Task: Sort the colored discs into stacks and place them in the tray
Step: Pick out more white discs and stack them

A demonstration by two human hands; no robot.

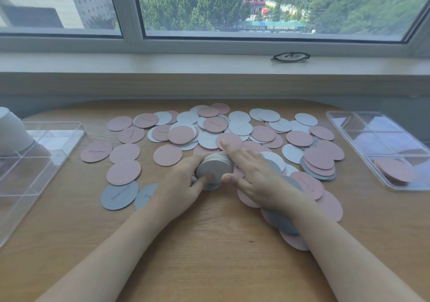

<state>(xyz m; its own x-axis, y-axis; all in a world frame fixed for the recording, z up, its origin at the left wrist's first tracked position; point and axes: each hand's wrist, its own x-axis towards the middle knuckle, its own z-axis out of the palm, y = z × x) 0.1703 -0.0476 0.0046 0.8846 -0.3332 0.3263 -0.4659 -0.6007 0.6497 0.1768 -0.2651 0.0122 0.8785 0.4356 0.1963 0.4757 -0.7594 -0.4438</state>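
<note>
Several pink, white and grey paper discs (239, 129) lie scattered across the wooden table (209, 243). My left hand (181, 185) grips a stack of white discs (215, 166) held on edge, thumb on its near face. My right hand (253, 176) touches the stack's right side with its thumb, its fingers stretched over a pink disc (229, 140). A clear divided tray (381, 148) at the right holds a small pile of pink discs (393, 171) in its near compartment. Two grey discs (119, 194) lie near my left forearm.
A second clear divided tray (35, 162) sits at the left edge with a white cup-like object (11, 132) behind it. Black glasses (290, 57) rest on the window sill beyond the table. Bare wood lies between my forearms.
</note>
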